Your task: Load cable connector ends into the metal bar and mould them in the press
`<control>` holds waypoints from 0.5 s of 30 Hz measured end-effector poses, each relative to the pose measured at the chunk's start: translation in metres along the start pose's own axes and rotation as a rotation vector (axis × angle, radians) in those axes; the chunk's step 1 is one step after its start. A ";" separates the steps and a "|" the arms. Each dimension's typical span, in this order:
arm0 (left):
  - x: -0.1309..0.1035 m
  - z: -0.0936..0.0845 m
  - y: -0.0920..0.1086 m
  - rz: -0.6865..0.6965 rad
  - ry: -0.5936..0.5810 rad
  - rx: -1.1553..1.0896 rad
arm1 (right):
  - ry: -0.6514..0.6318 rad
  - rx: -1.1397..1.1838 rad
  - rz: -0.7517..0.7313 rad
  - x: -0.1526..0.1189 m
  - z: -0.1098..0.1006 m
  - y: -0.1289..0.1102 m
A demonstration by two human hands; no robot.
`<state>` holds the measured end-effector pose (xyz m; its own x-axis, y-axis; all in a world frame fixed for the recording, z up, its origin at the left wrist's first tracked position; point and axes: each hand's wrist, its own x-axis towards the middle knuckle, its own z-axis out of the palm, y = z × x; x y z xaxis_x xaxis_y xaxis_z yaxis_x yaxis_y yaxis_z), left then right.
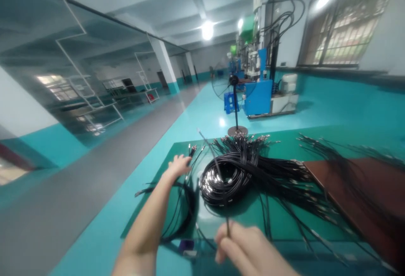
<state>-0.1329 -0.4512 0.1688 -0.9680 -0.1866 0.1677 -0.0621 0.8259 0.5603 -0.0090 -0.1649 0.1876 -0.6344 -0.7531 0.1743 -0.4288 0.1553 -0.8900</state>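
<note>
My left hand point(180, 165) reaches over the left part of the green tabletop point(284, 217), its fingers apart. Right beside its fingers are the tips of a small bunch of black cables point(192, 151); any contact is unclear. Below it, a loose loop of black cables point(189, 208) curves toward the near edge. My right hand point(242, 242), low in the middle, pinches a thin black cable point(227, 221) that rises, blurred, across the pile. Between and beyond my hands lies a large coiled bundle of black cables point(221, 196) with metal-tipped ends fanning out.
More black cables point(338, 162) spread over a brown board point(373, 183) on the right. A standing fan point(234, 99) rises beyond the table, near a blue stool point(230, 102) and a blue machine point(258, 97). A grey walkway point(126, 158) runs along the left.
</note>
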 end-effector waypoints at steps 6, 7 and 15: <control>-0.093 0.031 0.040 0.154 -0.657 -0.921 | -0.100 -0.453 0.132 0.021 0.021 0.028; -0.107 0.029 0.048 0.107 -0.641 -1.071 | -0.120 -0.523 0.139 0.023 0.023 0.030; -0.078 -0.040 -0.022 -0.234 0.396 -0.632 | 0.065 -0.534 0.066 -0.029 0.009 0.038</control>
<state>-0.0461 -0.4760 0.1762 -0.7806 -0.5928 0.1982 0.0111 0.3039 0.9526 -0.0005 -0.1430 0.1452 -0.7023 -0.6924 0.1657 -0.6431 0.5170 -0.5649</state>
